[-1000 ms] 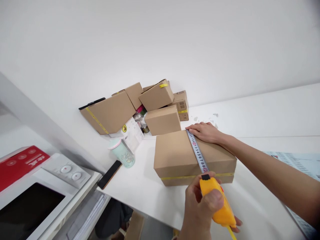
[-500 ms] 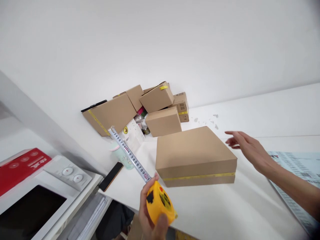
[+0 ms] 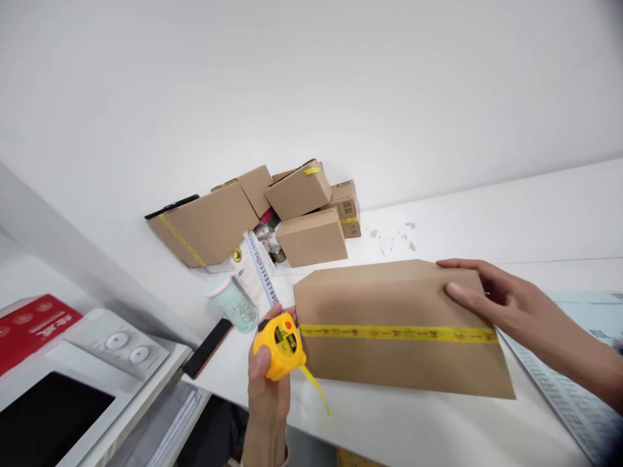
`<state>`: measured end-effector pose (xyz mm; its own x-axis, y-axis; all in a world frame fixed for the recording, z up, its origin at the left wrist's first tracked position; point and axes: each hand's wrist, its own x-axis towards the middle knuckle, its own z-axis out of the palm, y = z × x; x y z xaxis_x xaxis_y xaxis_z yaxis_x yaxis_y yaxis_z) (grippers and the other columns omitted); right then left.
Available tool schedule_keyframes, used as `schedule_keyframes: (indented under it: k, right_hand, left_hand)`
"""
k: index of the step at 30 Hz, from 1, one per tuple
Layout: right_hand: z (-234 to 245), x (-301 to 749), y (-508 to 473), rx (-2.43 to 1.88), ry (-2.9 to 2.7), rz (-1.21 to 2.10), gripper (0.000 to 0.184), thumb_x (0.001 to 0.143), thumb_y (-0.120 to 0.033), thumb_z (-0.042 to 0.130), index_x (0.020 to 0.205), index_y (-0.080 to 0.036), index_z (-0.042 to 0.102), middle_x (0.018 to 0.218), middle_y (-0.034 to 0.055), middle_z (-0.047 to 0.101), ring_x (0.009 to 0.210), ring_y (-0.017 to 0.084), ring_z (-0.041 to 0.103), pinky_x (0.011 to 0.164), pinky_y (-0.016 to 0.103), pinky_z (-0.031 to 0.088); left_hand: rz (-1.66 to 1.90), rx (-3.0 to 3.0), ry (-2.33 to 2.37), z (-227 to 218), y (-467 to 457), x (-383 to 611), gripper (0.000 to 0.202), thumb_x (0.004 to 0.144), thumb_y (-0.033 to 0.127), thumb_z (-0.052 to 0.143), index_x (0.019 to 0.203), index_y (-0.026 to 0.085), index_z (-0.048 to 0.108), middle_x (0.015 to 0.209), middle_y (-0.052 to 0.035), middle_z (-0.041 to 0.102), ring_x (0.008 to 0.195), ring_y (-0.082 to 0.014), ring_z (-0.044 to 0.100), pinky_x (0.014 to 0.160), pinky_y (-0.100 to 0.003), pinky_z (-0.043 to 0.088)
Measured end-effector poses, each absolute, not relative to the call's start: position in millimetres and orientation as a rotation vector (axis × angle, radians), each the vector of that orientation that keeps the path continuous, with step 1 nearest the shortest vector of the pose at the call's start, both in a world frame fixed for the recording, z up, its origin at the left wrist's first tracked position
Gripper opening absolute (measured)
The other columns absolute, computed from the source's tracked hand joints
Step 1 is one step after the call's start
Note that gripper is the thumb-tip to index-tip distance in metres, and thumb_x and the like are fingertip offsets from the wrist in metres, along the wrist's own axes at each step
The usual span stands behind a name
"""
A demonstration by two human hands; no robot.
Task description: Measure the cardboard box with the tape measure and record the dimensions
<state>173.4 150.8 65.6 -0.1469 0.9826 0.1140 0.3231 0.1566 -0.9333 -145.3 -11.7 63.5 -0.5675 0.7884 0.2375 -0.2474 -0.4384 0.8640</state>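
Observation:
A yellow tape measure is wrapped in my left hand, its white numbered blade sticking out away from me and a yellow strap hanging from its case. Just right of it, a cardboard box with yellow tape along its side is tilted up, its taped side facing me. My right hand grips that box at its upper right corner, thumb on the near side and fingers behind the top edge. The fingers of my left hand are close to the box's left side; whether they touch it I cannot tell.
Several cardboard boxes are stacked by the wall. A mint-green cup and a dark phone-like slab lie left of the tape measure. A microwave stands at the lower left, and a pale blue printed sheet lies at right.
My right hand has come onto the cardboard box, which is now tilted up toward me. My left hand has shifted left and up with the tape measure, turning its blade more upright.

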Motion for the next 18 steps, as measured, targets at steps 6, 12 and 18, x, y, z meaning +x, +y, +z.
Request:
schedule_keyframes:
  k: [6,12,18]
  right_hand:
    - [87.6,155.0,161.1,-1.350,-1.556,0.832,0.048,0.080,-0.074,0.062,0.100,-0.032,0.073,0.118,0.0070,0.071,0.098,0.032,0.067,0.074,0.041,0.055]
    - [97.3,143.7,173.3,-1.185,-1.740,0.801,0.037,0.088,-0.063,0.057,0.103,-0.031,0.068,0.117,0.0041,0.072,0.095,0.029,0.068,0.074,0.041,0.054]
    - [102.6,131.6,193.8,-0.903,-1.979,0.437,0.029,0.097,-0.037,0.044,0.112,-0.028,0.067,0.111,0.0072,0.072,0.104,0.030,0.064,0.090,0.045,0.049]
  left_hand:
    - [2.020,1.008,1.184,85.8,4.0,-132.7,0.062,0.068,0.056,0.082,0.119,0.024,0.072,0.119,-0.0101,0.075,0.117,-0.0347,0.065,0.092,-0.040,0.056]
    - [1.746,1.121,1.256,77.7,-32.0,-83.1,0.081,0.053,0.073,0.086,0.121,0.030,0.074,0.131,-0.0099,0.069,0.085,-0.0292,0.070,0.068,-0.034,0.057]
    - [1.354,0.743,1.165,41.8,-36.4,-35.4,0.034,0.068,0.046,0.087,0.093,0.024,0.081,0.102,-0.0084,0.071,0.072,-0.0197,0.066,0.063,-0.028,0.052]
